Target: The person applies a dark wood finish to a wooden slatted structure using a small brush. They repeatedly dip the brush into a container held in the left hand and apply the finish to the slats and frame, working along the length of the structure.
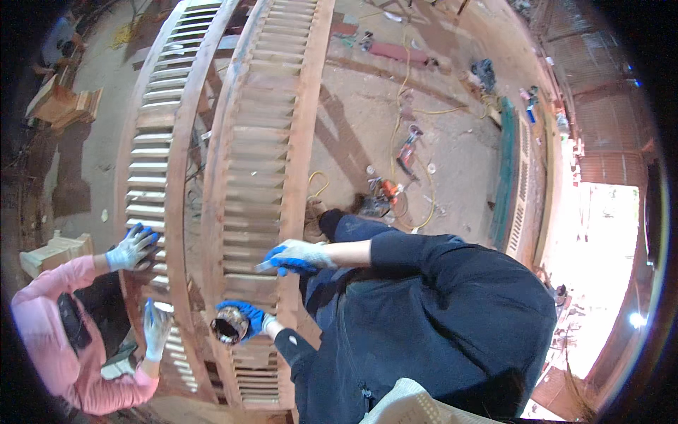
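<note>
Before me lies a long wooden louvred shutter (260, 152), with slats between two side rails. My left hand (256, 318), in a blue-and-white work glove, is wrapped round a round open can (229, 326) with a dark inside, held over the shutter. My right hand (300, 258), gloved alike, is closed above the slats near the right rail. A small pale tip (264, 267) sticks out from its fingers toward the slats; what kind of tool it is I cannot make out.
A second louvred shutter (148, 159) lies alongside to the left, with a co-worker's gloved hands (134, 247) on it. Wooden blocks (58, 253) stand beyond. Right: orange power tools (388, 189), a yellow cord (431, 201), and a green-edged louvred panel (507, 173).
</note>
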A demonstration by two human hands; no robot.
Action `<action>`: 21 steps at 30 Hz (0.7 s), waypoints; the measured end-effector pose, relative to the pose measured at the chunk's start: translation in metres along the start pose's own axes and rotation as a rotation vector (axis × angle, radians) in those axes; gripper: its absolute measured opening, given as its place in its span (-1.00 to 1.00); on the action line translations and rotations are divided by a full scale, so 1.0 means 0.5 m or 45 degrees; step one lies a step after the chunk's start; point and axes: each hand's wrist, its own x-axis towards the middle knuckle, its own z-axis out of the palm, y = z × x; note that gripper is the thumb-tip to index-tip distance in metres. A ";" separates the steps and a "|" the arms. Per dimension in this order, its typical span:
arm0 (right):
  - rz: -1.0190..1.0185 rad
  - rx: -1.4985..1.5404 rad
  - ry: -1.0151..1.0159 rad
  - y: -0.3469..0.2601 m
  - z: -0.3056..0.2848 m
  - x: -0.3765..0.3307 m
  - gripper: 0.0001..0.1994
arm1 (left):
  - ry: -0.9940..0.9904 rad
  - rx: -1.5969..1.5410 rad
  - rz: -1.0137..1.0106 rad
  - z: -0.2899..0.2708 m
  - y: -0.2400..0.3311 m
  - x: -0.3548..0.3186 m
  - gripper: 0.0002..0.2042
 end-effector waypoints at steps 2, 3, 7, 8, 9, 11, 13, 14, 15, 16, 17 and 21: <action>0.040 0.056 0.034 0.004 0.003 -0.045 -0.64 | 0.063 -0.056 -0.101 0.000 -0.001 -0.013 -0.38; 0.055 0.095 0.043 -0.035 0.016 -0.057 -0.66 | 0.035 -0.132 -0.294 0.013 0.014 -0.010 -0.41; 0.050 0.326 0.007 -0.062 -0.001 -0.065 -0.63 | 0.124 0.056 -0.252 0.040 0.052 0.031 -0.51; 0.046 0.265 0.070 -0.063 -0.019 -0.067 -0.63 | 0.129 0.130 -0.300 0.059 0.034 0.029 -0.49; 0.020 0.205 0.101 -0.085 -0.012 -0.057 -0.63 | 0.113 0.210 -0.333 0.082 0.027 0.048 -0.47; -0.128 0.206 0.019 -0.163 0.072 -0.073 -0.68 | -0.085 0.154 -0.359 0.068 0.069 0.069 -0.27; -0.108 -0.166 -0.038 -0.203 0.072 -0.084 -0.74 | 0.068 -0.164 -0.688 0.082 0.006 0.001 -0.12; -0.234 -0.383 -0.081 -0.213 0.089 -0.086 -0.77 | -0.085 -0.045 -0.710 0.084 0.016 -0.017 -0.02; -0.524 -0.711 -0.050 -0.236 0.119 -0.096 -0.79 | -0.269 0.058 -0.686 0.099 -0.008 -0.048 -0.07; -0.835 -1.058 -0.055 -0.264 0.146 -0.098 -0.80 | -0.277 0.319 -0.597 0.110 -0.021 -0.073 -0.09; -1.153 -1.382 -0.066 -0.295 0.168 -0.101 -0.81 | -0.271 0.592 -0.507 0.131 -0.035 -0.100 -0.12; -1.277 -1.971 -0.138 -0.349 0.237 -0.097 -0.84 | -0.225 -0.126 -0.724 0.182 -0.061 -0.152 -0.16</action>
